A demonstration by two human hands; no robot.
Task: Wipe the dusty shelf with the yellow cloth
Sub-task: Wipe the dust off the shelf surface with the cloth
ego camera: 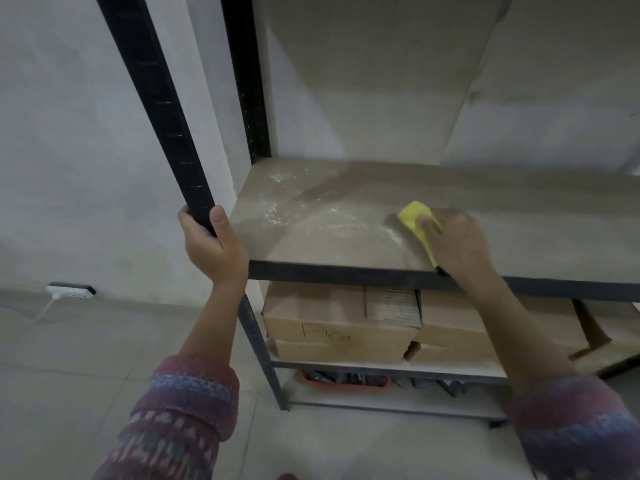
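Observation:
The grey-brown shelf board (pixel 346 244) sits at chest height in a black metal rack. White dust (pixel 298 209) is scattered over its left half, with a small pile just left of the cloth. My right hand (pixel 457 244) presses the folded yellow cloth (pixel 412 216) flat on the board near its front edge; most of the cloth is hidden under my palm. My left hand (pixel 214 247) is wrapped around the rack's black front-left post (pixel 162 112), right at the shelf's corner.
Cardboard boxes (pixel 339 327) fill the shelf below, and an orange tray (pixel 346 381) of items lies on the bottom one. A second black post (pixel 247 77) stands at the back left. A white power strip (pixel 71 290) rests against the wall on the tiled floor.

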